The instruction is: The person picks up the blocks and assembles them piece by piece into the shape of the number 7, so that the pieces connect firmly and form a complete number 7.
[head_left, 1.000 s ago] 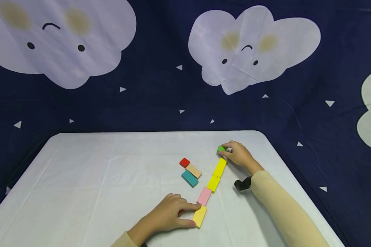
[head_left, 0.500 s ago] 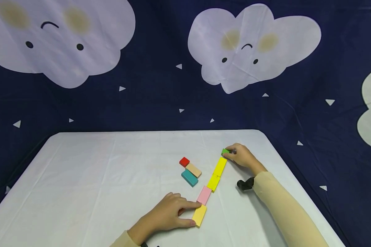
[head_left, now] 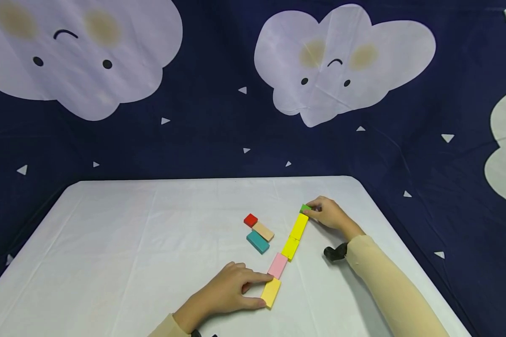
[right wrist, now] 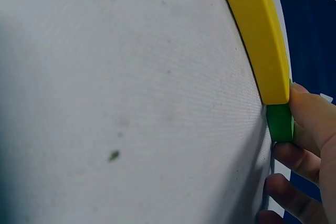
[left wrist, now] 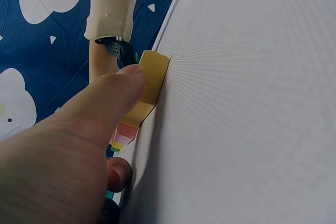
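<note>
A slanting row of blocks lies on the white table. At its far end my right hand pinches a small green block between thumb and fingers. In the right wrist view the green block meets the end of a bright yellow block. Another bright yellow block and a pink block continue the row toward me. My left hand holds the light yellow block at the near end, thumb and index finger at its two ends. The left wrist view shows my thumb against that light yellow block.
Left of the row, a red block, a tan block and a teal block lie close together. The white table ends at a dark blue cloth with clouds.
My right hand has moved slightly right and toward me with the green block, bringing it down to the far end of the row. My left hand stays at the light yellow block.
</note>
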The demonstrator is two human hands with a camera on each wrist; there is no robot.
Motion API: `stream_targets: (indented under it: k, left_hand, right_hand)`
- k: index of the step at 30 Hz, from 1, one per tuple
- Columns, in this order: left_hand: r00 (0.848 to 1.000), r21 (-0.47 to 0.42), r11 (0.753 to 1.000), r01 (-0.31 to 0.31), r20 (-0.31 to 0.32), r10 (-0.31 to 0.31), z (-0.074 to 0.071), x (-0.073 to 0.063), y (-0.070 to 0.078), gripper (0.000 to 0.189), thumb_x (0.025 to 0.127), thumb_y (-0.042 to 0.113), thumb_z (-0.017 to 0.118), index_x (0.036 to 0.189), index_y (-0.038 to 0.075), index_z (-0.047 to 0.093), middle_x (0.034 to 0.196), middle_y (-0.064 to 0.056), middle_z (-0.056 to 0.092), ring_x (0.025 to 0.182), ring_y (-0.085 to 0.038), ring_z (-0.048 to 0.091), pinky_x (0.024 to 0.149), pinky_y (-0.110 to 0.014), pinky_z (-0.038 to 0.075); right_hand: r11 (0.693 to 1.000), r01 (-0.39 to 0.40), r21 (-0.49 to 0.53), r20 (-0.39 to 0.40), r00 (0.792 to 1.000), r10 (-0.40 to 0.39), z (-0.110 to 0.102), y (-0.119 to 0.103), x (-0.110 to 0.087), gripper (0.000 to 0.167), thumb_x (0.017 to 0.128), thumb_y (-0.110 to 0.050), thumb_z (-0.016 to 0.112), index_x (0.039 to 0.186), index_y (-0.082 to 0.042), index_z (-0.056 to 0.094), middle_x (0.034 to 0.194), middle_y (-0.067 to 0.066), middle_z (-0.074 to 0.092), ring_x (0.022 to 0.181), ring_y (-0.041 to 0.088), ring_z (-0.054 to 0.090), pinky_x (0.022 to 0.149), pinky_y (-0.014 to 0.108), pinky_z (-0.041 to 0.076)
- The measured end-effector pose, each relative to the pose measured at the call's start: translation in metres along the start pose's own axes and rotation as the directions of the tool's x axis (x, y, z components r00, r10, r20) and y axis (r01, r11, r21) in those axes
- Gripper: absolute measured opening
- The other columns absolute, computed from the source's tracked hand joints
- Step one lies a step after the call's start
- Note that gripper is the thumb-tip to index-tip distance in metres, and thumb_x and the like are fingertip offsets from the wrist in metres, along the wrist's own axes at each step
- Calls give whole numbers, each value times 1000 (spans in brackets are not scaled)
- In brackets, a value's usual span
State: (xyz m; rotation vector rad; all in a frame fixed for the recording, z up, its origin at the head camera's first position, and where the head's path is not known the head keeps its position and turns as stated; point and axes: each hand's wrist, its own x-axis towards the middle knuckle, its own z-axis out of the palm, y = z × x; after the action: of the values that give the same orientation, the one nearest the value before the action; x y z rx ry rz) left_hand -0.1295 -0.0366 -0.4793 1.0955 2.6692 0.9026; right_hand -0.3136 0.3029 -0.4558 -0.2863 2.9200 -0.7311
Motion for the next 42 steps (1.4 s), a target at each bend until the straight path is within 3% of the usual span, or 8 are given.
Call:
stream_targets:
  k: [14, 22, 29, 34, 37, 42]
  left_hand:
    - [999, -13, 999, 39, 27, -38, -1, 1, -1, 63, 84, 64, 66, 141, 40, 54, 62, 17, 36, 64, 0, 31, 73, -21, 28]
    - [999, -9, 999, 37, 28, -37, -2, 1, 0, 63, 84, 64, 66, 141, 39, 54, 62, 17, 35, 63, 0, 31, 72, -21, 28]
    - [998, 0, 999, 38, 47, -37, -2, 2, -1, 62, 85, 65, 65, 141, 40, 53, 61, 16, 36, 62, -1, 31, 71, -22, 28]
    - [998, 10, 1000, 24, 51, -25, -2, 2, -2, 61, 86, 65, 62, 141, 40, 52, 62, 16, 37, 62, -1, 30, 70, -22, 28]
    - [999, 15, 1000, 11, 41, -12, -2, 2, -2, 63, 85, 65, 64, 141, 40, 52, 61, 17, 36, 62, 0, 30, 70, -22, 28]
    - [1000, 29, 1000, 0, 27, -1, 0, 1, -1, 69, 81, 69, 65, 141, 39, 53, 62, 18, 36, 62, 1, 30, 71, -21, 29]
  right_hand:
    - [1000, 7, 13, 37, 999, -7, -1, -2, -2, 39, 93, -42, 67, 120, -15, 72, 105, 2, 65, 89, 20, 54, 77, 33, 45]
    - [991, 117, -59, -59, 991, -121, -3, -22, 3, 41, 93, -41, 66, 122, -11, 71, 105, 3, 66, 91, 21, 57, 82, 39, 46]
    - [965, 231, -124, 61, 972, -225, 9, -66, -2, 41, 89, -51, 68, 116, -20, 73, 103, -6, 66, 98, 16, 54, 90, 38, 44]
    - [930, 336, -150, 181, 934, -308, 23, -95, -9, 46, 83, -59, 72, 113, -24, 75, 105, -10, 67, 96, 14, 53, 89, 36, 43]
    - [909, 383, -163, 236, 910, -341, 30, -105, -14, 49, 79, -62, 74, 112, -26, 75, 105, -13, 66, 96, 11, 51, 87, 33, 43]
    - [910, 388, -147, 276, 899, -339, 35, -113, -20, 45, 79, -57, 76, 111, -25, 74, 107, -13, 66, 100, 10, 52, 92, 34, 44]
